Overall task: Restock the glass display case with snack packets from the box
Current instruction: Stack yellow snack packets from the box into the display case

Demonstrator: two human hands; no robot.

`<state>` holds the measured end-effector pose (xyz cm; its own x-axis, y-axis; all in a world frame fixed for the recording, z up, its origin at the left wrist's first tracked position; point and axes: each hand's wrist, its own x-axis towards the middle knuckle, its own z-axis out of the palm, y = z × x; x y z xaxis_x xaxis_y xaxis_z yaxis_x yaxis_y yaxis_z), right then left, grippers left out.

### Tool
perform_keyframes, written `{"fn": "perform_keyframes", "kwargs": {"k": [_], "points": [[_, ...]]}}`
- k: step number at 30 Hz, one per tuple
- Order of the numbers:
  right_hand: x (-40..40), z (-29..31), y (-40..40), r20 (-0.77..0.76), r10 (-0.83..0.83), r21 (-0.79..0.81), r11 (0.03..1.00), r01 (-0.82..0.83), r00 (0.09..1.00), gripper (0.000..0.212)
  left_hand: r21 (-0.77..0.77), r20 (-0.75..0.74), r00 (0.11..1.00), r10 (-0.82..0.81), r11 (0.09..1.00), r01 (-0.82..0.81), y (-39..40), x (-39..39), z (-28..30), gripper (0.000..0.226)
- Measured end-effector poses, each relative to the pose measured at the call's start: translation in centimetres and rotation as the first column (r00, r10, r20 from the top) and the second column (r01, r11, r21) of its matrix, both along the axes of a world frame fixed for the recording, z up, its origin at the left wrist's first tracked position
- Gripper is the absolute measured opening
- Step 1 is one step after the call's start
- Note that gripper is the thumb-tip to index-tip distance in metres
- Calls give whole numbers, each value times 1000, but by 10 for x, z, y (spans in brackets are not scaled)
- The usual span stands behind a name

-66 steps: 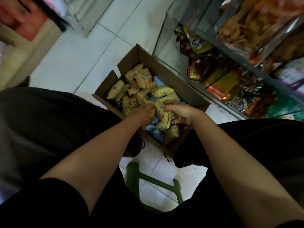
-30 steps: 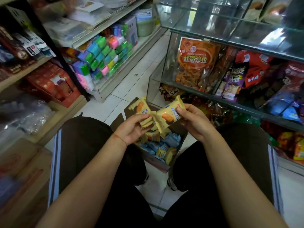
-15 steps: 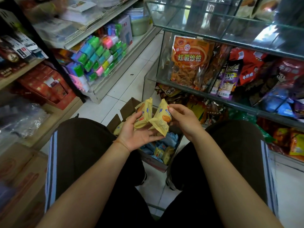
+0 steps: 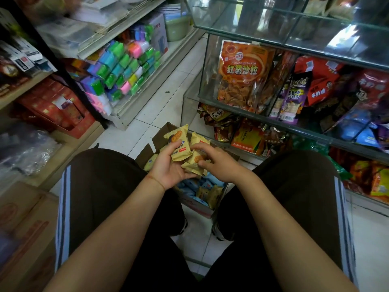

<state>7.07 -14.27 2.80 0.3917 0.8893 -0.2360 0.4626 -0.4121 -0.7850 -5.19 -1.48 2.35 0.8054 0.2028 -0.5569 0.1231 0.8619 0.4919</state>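
So the person is sitting low between the shelves with an open brown cardboard box [image 4: 190, 204] on the white tiled floor [image 4: 160, 106] between their knees. Left hand [image 4: 168, 165] is palm up, and its grip is wrapped around a little stack of yellow crinkle-edged snack packets [image 4: 181, 147] with a biscuit picture on them, thumb across the front of the top one. Right hand [image 4: 219, 160] comes in from the other side, grip pinched on the lower yellow packet of the bunch, fingers curled over it. The bundle sits just above the box, not in the case yet. Down in the box there are more yellow packets plus some light blue packets [image 4: 191, 184] mixed in.

The glass display case [image 4: 294, 127] stands just right of the box, shelves stuffed with bags, including a big orange chip bag [image 4: 240, 72] upright against the glass. Over on the left there's a shelf with a block of bright multicoloured wrapped packs [image 4: 124, 68].
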Motion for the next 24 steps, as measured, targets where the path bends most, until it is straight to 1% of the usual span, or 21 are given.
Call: {"fn": "perform_keyframes", "kwargs": {"k": [4, 7, 9, 11, 14, 16, 19, 20, 21, 22, 24], "points": [[3, 17, 1, -15, -3, 47, 999, 4, 1000, 33, 12, 7, 1000, -5, 1000, 5, 3, 6, 8, 53], [12, 51, -1, 81, -54, 115, 992, 45, 995, 26, 85, 17, 1000, -9, 996, 7, 3, 20, 40, 48], [23, 87, -7, 148, -120, 190, 978, 90, 982, 20, 139, 82, 996, -21, 990, 9, 0, 36, 76, 46], [37, 132, -16, 218, -220, 290, 945, 152, 951, 15, 247, 151, 988, -41, 969, 2, -6, 57, 122, 41], [56, 201, -34, 272, -422, 461, 846, 268, 865, 15, 445, 220, 968, -119, 896, 9, -21, 88, 197, 27], [73, 238, -51, 272, -557, 572, 749, 333, 785, 19, 590, 210, 968, -137, 808, -13, -32, 109, 235, 19], [105, 273, -77, 308, -703, 647, 649, 400, 641, 24, 790, 189, 965, -180, 611, -41, -51, 143, 272, 16], [118, 279, -84, 319, -734, 648, 630, 427, 599, 25, 849, 176, 964, -197, 526, -47, -57, 157, 280, 18], [132, 285, -91, 329, -757, 636, 620, 460, 565, 27, 911, 152, 965, -216, 409, -52, -64, 172, 287, 23], [146, 290, -96, 347, -770, 611, 618, 494, 535, 30, 957, 134, 962, -239, 284, -62, -72, 187, 293, 33], [175, 294, -101, 401, -769, 545, 637, 545, 498, 33, 996, 83, 949, -304, 57, -69, -89, 220, 300, 57]]}}
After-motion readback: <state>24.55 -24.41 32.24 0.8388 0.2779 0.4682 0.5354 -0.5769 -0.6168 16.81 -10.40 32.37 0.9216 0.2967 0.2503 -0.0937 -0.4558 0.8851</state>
